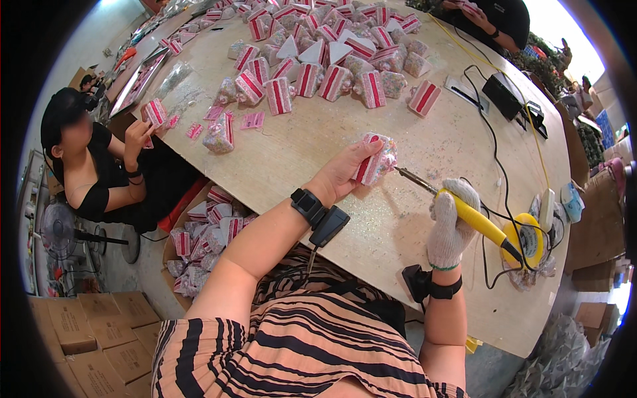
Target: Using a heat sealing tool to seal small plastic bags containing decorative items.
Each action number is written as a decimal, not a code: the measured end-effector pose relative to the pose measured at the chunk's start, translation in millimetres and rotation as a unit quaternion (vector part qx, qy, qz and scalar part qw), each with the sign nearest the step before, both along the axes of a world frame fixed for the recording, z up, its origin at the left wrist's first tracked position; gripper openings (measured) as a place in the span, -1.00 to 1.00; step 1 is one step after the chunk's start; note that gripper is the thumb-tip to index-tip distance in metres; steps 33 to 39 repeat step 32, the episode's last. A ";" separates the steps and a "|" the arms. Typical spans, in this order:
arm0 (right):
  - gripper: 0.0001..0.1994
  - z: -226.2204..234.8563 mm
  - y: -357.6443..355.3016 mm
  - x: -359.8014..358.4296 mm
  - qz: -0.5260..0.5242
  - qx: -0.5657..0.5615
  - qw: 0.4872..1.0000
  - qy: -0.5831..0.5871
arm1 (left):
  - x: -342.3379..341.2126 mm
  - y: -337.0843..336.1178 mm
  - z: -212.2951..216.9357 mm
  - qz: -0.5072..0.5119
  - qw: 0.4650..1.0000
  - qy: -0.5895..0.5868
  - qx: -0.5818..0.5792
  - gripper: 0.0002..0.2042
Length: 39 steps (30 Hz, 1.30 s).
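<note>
My bare left hand point(346, 167) is closed around a toy cake slice point(379, 159), pink and white with a red band and a speckled, frosted-looking side. In my right hand point(454, 219), which wears a knitted glove, sits a soldering iron point(472, 217) with a yellow handle. Its metal tip points left, close to the slice's right side; whether the two touch I cannot tell. Both hands are over the wooden table point(298, 219), and glittery bits are scattered beneath them.
A large pile of similar slices point(318, 56) covers the far table. A box of slices point(206, 232) stands below its left edge. At right lie cables, a black power box point(505, 96) and yellow tape point(525, 240). Co-workers sit at left point(99, 152) and far right point(501, 23).
</note>
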State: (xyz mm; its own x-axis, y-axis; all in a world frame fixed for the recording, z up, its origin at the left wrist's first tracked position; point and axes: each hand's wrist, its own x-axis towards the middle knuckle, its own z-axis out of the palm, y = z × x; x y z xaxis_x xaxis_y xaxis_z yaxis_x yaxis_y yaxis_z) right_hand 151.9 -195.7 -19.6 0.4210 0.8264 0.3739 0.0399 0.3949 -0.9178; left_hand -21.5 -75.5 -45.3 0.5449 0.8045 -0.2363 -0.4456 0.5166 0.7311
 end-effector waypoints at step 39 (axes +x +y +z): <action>-0.84 19.8 4.8 19.1 -0.095 0.032 0.991 0.087 | -198.9 -15.3 83.8 -0.236 0.847 0.393 0.270 -0.31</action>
